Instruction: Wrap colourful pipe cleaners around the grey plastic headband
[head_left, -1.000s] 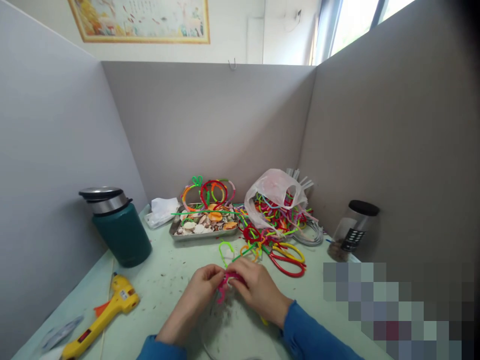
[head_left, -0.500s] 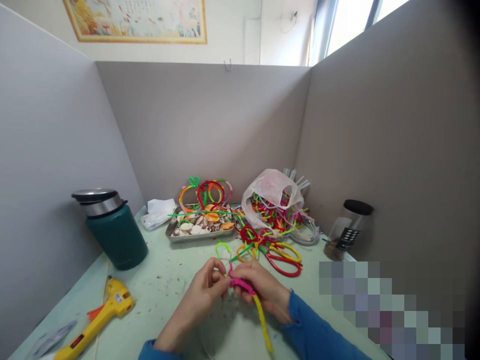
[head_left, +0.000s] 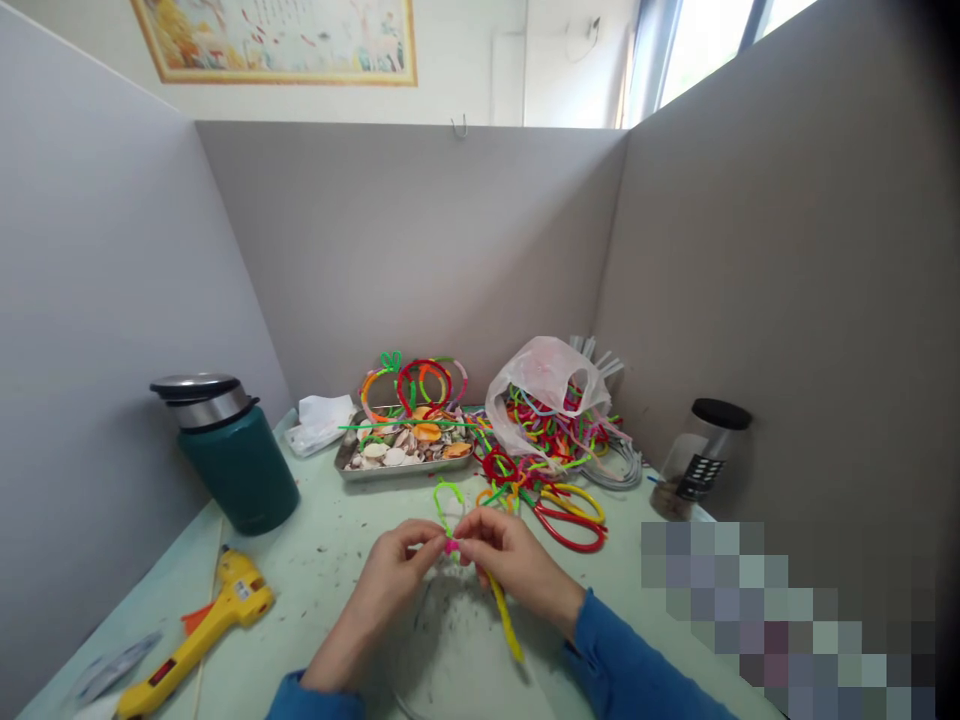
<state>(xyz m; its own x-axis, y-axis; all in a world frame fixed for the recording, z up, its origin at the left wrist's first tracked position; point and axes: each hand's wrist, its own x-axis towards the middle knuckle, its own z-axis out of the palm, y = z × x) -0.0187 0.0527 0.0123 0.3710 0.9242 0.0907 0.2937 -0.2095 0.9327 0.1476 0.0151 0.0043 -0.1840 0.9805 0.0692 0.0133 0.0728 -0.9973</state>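
Both hands meet low in the middle of the view, working on one fuzzy pipe cleaner band (head_left: 506, 622). Its yellow tail hangs below my right hand (head_left: 521, 565), whose thumb and fingers pinch the band. A small pink part (head_left: 451, 547) shows between the fingertips of both hands. My left hand (head_left: 397, 575) has its thumb and forefinger closed on that pink part. Above the fingertips rises a bright green pipe cleaner loop (head_left: 448, 490), seemingly joined to the band. Most of the pink length is hidden behind the right fingers.
Behind the hands stand a metal tray (head_left: 405, 474) of shells and a plastic bag (head_left: 544, 365) of pipe cleaners. Scissors (head_left: 574, 525) lie to the right, near a clear jar (head_left: 697, 465). On the left are a green flask (head_left: 240, 475) and a yellow glue gun (head_left: 199, 635). Grey partitions (head_left: 412, 220) enclose the table.
The pink length that lay visible along my right fingers is now mostly covered. Its yellow tail has shifted left and up. My right hand has turned, bringing its fingertips against the left ones.
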